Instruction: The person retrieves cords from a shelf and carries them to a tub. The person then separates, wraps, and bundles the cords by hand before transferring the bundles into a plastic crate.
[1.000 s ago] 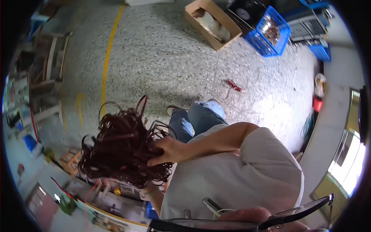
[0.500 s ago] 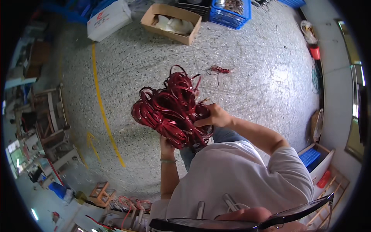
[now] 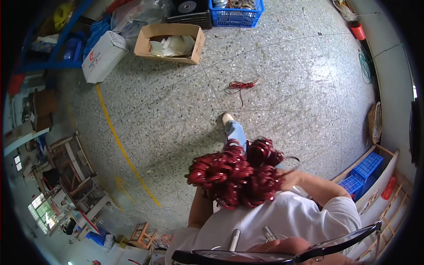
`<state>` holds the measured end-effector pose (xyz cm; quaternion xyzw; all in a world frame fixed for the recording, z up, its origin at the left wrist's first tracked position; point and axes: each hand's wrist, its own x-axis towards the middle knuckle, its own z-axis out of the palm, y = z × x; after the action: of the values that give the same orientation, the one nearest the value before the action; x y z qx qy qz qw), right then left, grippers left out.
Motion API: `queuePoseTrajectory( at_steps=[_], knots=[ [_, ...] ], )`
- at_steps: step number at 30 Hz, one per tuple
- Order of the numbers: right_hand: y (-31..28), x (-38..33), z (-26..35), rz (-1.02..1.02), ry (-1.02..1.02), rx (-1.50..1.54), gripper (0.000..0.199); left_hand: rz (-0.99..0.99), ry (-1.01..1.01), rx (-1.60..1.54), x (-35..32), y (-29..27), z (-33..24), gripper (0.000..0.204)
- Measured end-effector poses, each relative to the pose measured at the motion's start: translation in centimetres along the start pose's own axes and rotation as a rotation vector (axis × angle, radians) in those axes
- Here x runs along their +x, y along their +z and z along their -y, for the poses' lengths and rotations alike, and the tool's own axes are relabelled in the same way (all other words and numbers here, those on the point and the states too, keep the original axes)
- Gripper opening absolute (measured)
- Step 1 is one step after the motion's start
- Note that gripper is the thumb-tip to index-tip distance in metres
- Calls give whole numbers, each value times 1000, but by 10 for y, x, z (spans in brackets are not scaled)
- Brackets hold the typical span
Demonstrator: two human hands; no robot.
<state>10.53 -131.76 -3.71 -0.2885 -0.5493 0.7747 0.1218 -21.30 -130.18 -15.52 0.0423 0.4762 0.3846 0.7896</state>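
Several looped bundles of glossy dark red flat cord (image 3: pixel 236 172) are gathered in one pile close against my white shirt. My right hand (image 3: pixel 289 179), somewhat blurred, is closed on the pile's right side, its fingertips covered by the loops. From the lower left my left forearm (image 3: pixel 201 210) reaches under the pile; the hand itself is hidden there. A smaller tied bundle of red cord (image 3: pixel 242 85) lies alone on the floor ahead, out of reach of both hands.
An open cardboard box (image 3: pixel 198 46) with pale sheets stands ahead, between a white carton (image 3: pixel 104 57) and a blue crate (image 3: pixel 236 18). Blue baskets (image 3: pixel 366 168) sit at right. A yellow line (image 3: pixel 123 152) runs along the speckled floor; a wooden stool (image 3: pixel 142 235) is at lower left.
The red bundles have come down and to the right in the view, closer to my body. A shoe and trouser leg now show beyond them. The surroundings have shifted with my head.
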Motion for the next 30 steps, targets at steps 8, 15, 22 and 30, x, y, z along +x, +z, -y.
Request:
queuePoseTrajectory(
  at_steps=[8, 15, 22, 30],
  knots=[
    [-293, -34, -50, -739, 787, -249, 17, -139, -138, 40, 99, -10, 21, 51],
    [-403, 213, -329, -1210, 574, -592, 34, -343, -141, 22, 155, -82, 57, 51],
    [-409, 323, -547, -751, 487, -965, 22, -448, -102, -24, 204, -149, 103, 50],
    [-392, 300, -503, -802, 537, -853, 30, -453, -74, -146, 183, -142, 134, 50]
  ],
)
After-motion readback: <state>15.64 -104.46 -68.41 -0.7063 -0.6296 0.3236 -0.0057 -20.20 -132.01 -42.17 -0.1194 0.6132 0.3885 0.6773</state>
